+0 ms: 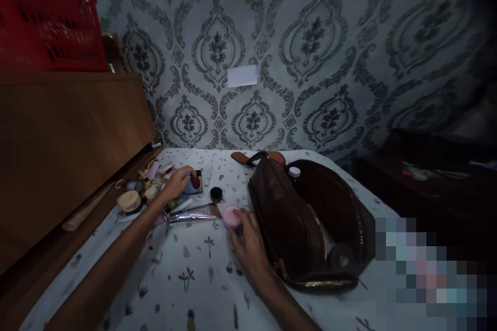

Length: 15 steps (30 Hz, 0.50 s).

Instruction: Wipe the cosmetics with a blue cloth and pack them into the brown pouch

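Note:
My right hand (250,245) is closed around a small round jar with a pink lid (232,217), just left of the open brown handbag (287,207). My left hand (178,184) reaches into a cluster of cosmetics, its fingers curled at a small blue and dark-red item (193,182) whose kind I cannot make out. Between the hands lie a shiny squeeze tube (194,214) and a small black round lid or jar (216,194). By my left forearm sits a jar with a beige lid (129,200). A white-capped bottle (294,171) shows inside the bag.
On the left, a wooden cabinet (73,134) borders the patterned white sheet (209,279), with a red plastic basket (50,20) on top. Behind stands a patterned wall (256,26). A brown strap (240,157) lies behind the bag. The far right is dark and partly pixelated.

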Tool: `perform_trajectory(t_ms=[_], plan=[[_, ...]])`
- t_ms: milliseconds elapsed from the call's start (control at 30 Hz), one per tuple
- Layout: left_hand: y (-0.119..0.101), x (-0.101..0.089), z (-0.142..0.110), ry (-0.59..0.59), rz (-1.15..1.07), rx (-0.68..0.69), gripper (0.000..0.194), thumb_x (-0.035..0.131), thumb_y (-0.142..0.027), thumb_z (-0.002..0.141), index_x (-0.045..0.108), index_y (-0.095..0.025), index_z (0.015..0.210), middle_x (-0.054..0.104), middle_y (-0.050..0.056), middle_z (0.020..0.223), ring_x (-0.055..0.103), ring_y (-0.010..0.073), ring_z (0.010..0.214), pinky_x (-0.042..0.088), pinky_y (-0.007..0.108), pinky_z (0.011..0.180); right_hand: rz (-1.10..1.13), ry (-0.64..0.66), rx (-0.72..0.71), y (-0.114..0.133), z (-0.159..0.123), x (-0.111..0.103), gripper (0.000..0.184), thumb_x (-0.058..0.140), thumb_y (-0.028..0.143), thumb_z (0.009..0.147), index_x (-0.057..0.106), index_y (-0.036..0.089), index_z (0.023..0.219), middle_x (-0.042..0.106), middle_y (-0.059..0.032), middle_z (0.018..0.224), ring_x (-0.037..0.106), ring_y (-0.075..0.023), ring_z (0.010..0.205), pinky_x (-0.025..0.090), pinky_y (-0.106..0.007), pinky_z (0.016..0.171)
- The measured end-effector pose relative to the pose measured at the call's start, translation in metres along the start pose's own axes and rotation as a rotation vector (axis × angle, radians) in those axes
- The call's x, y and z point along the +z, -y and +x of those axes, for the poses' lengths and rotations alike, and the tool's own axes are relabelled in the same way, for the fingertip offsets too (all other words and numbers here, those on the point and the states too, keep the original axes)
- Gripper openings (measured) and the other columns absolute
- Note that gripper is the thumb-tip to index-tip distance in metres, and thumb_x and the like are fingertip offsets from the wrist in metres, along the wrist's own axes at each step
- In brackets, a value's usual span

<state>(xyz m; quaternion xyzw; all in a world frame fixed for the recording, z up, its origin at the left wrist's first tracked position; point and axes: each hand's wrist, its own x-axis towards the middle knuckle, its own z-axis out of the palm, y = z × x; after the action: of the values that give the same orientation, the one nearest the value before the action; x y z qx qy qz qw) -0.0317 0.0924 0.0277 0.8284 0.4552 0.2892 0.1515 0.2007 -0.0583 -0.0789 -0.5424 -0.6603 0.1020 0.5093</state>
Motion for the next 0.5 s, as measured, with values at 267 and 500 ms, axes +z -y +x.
perform_trajectory(t_ms=[267,500], plan=[[-0.012,0.006,-0.031,0.056,-0.221,-0.014,0.041,0.034,-0.02,0.082,0.066,-0.017,0.107,0.073,0.008,0.112,0.066,0.0221,0.105,0.05,0.038,0.098,0.004,0.023,0.016,0.006,0.001,-0.003,0.044,0.049,0.017,0.085,0.053,0.022,0.128,0.054,-0.0114,0.129,0.053,-0.027,0.123,0.047,-0.045,0.106],[-0.008,0.025,-0.036,0.15,-0.139,-0.039,0.051,0.047,-0.023,0.08,0.06,-0.014,0.128,0.061,0.013,0.137,0.054,0.0292,0.127,0.038,0.045,0.112,0.041,0.034,-0.009,0.005,0.001,-0.005,0.048,0.05,0.013,0.083,0.05,0.021,0.131,0.053,-0.0132,0.129,0.053,-0.0277,0.122,0.046,-0.047,0.106]])
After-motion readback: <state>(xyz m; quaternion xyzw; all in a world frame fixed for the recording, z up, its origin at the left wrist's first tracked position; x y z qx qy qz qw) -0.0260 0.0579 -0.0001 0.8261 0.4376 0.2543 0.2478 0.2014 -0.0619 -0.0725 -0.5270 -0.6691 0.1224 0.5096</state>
